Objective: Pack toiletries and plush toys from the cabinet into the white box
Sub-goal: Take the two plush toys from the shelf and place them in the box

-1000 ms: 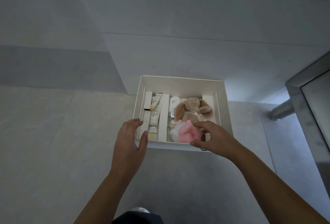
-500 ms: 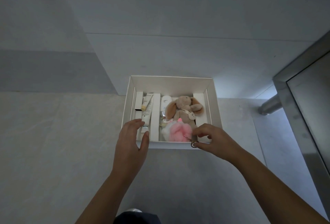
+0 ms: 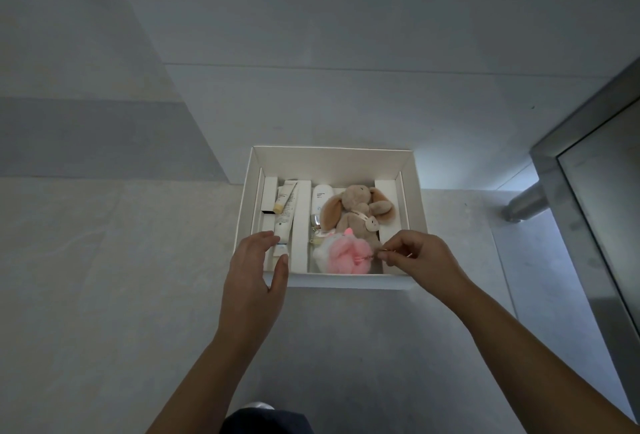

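here, both hands at the open white box (image 3: 330, 161) on the floor (image 3: 104, 295).
the left hand (image 3: 254, 277) hovers, fingers relaxed, over its near left corner; the right hand (image 3: 420, 258) pinches the thin chain (image 3: 388, 252) of the pink plush (image 3: 346, 255), lying inside against the brown bunny (image 3: 353, 206), tubes (image 3: 285, 206) in the left compartment.

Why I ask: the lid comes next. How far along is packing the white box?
Nearly done, it seems. Already in the white box: tubes, a white bottle and a brown bunny. The right hand pinches the chain of the pink plush, which is inside too; the left hand is open over the near-left corner. Left: tucking the chain in. No unpacked items are in view.
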Action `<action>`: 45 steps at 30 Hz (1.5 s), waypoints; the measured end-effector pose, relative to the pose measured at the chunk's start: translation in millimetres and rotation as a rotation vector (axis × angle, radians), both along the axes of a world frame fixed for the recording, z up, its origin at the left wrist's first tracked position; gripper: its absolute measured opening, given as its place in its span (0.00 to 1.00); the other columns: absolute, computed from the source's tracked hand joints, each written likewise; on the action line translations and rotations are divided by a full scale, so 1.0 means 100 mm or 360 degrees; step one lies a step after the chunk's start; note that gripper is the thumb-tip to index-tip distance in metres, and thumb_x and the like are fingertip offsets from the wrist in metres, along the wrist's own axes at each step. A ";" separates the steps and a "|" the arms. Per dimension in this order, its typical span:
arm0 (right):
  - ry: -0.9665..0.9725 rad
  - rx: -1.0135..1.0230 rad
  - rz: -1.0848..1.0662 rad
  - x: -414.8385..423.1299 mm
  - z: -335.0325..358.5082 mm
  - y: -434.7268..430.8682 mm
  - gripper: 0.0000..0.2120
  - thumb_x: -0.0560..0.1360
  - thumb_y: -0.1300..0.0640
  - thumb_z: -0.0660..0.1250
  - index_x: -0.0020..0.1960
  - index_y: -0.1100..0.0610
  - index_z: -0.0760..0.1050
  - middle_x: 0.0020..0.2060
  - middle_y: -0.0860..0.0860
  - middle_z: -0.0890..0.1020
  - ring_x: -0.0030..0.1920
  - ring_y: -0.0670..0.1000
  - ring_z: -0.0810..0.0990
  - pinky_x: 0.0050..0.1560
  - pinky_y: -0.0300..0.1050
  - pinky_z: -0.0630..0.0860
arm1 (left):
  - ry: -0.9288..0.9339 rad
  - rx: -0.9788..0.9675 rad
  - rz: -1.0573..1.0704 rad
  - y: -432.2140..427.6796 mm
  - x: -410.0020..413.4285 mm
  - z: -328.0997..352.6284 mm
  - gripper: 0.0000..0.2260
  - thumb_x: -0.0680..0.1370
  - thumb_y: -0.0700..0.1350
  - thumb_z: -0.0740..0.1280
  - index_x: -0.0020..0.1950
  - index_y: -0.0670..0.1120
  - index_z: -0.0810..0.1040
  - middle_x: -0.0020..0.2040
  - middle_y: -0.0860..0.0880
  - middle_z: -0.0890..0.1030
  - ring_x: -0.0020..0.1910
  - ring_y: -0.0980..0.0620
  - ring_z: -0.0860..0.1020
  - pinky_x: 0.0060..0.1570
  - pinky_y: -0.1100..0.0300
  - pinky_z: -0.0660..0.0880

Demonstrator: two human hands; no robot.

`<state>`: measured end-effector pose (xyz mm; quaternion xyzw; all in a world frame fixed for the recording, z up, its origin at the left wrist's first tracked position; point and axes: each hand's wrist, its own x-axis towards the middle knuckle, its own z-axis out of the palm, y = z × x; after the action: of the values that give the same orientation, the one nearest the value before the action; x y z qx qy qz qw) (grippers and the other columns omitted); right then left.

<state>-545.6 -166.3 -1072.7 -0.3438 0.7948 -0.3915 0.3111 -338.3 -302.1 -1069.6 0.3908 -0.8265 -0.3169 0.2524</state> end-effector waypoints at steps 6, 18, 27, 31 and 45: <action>0.0227 0.0149 0.0186 0.01 -0.01 0.05 0.05 0.70 0.59 0.71 0.46 0.54 0.80 0.39 0.42 0.80 0.43 0.41 0.78 0.40 0.28 0.71 | -0.0032 -0.0017 -0.0008 0.00 0.01 -0.01 0.12 0.74 0.43 0.64 0.56 0.41 0.76 0.55 0.44 0.77 0.55 0.51 0.73 0.55 0.56 0.68; 0.0819 0.0112 -0.0218 -0.13 -0.09 0.08 0.19 0.72 0.61 0.69 0.61 0.59 0.73 0.61 0.57 0.74 0.61 0.55 0.71 0.56 0.41 0.65 | -0.0332 0.0103 0.0252 -0.30 0.03 -0.12 0.19 0.77 0.41 0.64 0.67 0.39 0.68 0.66 0.40 0.71 0.66 0.44 0.68 0.65 0.54 0.63; 0.0487 0.0160 -0.0439 -0.19 -0.20 0.03 0.25 0.75 0.64 0.63 0.70 0.57 0.62 0.65 0.57 0.70 0.60 0.56 0.73 0.57 0.47 0.72 | -0.0204 0.0467 0.0454 -0.53 -0.04 -0.18 0.18 0.78 0.35 0.60 0.68 0.43 0.69 0.61 0.44 0.76 0.56 0.48 0.74 0.56 0.55 0.72; 0.0277 0.0113 -0.0545 -0.18 -0.22 0.06 0.24 0.77 0.65 0.58 0.71 0.51 0.62 0.64 0.55 0.74 0.55 0.53 0.75 0.52 0.45 0.74 | -0.0137 0.0528 0.0474 -0.58 -0.03 -0.16 0.18 0.76 0.32 0.60 0.64 0.44 0.74 0.53 0.47 0.79 0.48 0.52 0.75 0.50 0.60 0.71; 0.0193 0.0047 -0.0584 -0.10 -0.25 0.27 0.24 0.74 0.65 0.63 0.67 0.49 0.67 0.52 0.52 0.78 0.48 0.52 0.76 0.44 0.45 0.75 | -0.0171 0.0584 0.0468 -0.28 0.29 -0.12 0.15 0.73 0.31 0.64 0.59 0.41 0.76 0.46 0.46 0.80 0.42 0.52 0.76 0.43 0.64 0.70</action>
<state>-556.0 -139.6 -1097.2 -0.2115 0.8671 -0.4085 0.1910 -309.2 -330.6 -1082.0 0.5625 -0.7016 -0.4005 0.1761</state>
